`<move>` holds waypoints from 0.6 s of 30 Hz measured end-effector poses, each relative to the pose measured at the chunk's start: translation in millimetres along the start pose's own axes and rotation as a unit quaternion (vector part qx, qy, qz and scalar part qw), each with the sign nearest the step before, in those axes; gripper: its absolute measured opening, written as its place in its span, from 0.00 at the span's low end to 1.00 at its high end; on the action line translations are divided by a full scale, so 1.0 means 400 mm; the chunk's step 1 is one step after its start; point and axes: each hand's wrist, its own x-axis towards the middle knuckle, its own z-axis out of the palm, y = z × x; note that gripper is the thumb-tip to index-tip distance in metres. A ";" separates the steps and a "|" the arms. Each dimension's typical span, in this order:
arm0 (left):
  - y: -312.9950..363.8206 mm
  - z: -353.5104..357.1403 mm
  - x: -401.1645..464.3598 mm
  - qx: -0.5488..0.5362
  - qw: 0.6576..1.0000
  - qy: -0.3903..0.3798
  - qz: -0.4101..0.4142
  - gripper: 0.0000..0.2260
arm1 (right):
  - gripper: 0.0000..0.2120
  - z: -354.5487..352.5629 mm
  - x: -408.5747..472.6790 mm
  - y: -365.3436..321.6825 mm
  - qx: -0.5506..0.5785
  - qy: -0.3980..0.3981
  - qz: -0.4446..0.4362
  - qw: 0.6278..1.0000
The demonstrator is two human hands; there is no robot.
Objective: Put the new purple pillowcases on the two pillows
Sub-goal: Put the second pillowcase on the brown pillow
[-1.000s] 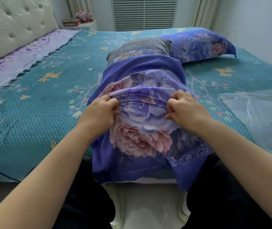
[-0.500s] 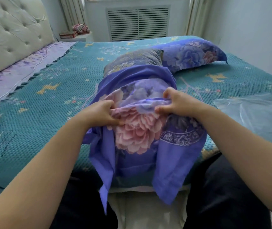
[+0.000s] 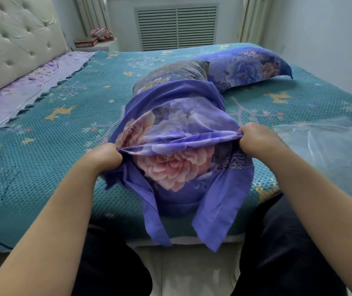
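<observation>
Head view: person at the near edge of a bed [image 3: 42,146].
Left hand [image 3: 104,158]: fingers curled, pinching the purple pillowcase [image 3: 179,127] fold at its left end.
Right hand [image 3: 256,138]: fingers curled, gripping the same fold's right end.
Pillow [image 3: 170,74]: far end uncovered, mid-bed.
Second pillow [image 3: 245,67]: already covered, far right.
Plastic bag [image 3: 329,146]: right.

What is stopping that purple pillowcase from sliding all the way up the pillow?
Nothing visible. Both the left hand and right hand grip the purple pillowcase; beyond it only the pillow's uncovered far end shows.
</observation>
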 end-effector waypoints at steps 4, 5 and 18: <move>-0.022 0.054 0.028 -0.531 0.844 -0.033 -0.069 0.12 | 0.13 0.033 0.003 -0.041 0.508 0.071 0.037 0.858; -0.023 0.068 0.041 -0.603 0.793 -0.045 -0.069 0.14 | 0.13 0.039 0.000 -0.068 0.627 0.056 0.048 0.776; -0.094 0.070 0.069 -0.506 0.855 -0.106 0.035 0.04 | 0.17 0.110 0.134 0.019 0.249 0.003 -0.105 0.963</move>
